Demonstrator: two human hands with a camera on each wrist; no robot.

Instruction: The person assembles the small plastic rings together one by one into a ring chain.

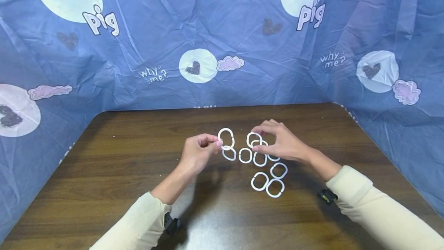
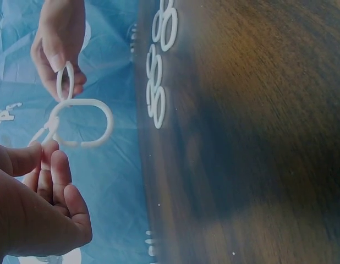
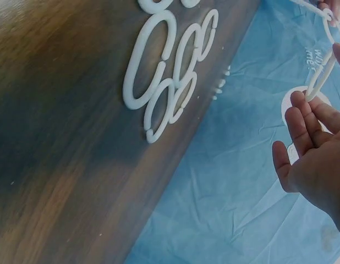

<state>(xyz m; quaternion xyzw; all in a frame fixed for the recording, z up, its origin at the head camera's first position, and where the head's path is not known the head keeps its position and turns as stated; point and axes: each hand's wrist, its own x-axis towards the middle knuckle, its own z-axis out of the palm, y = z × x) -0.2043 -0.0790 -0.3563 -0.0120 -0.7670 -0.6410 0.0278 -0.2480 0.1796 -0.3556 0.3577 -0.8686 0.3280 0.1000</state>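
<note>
My left hand (image 1: pixel 197 152) pinches a white plastic C-shaped ring (image 1: pixel 226 129) between thumb and fingers, above the table. A second white ring (image 1: pixel 229 159) hangs linked through it. To the right, thumb and fingers of my right hand (image 1: pixel 285 142) pinch another single ring (image 1: pixel 248 141), level with the left hand's pair. In the left wrist view the linked ring (image 2: pixel 111 122) reaches out toward the right hand's ring (image 2: pixel 59 85); whether they touch I cannot tell. Small gaps show in several rings.
Several loose white rings (image 1: pixel 251 182) lie on the brown wooden table (image 1: pixel 114 173), below and in front of the right hand. A blue printed cloth (image 1: pixel 166 22) hangs behind the table and along its sides. Dark bands (image 1: pixel 172 225) sit at both sleeve cuffs.
</note>
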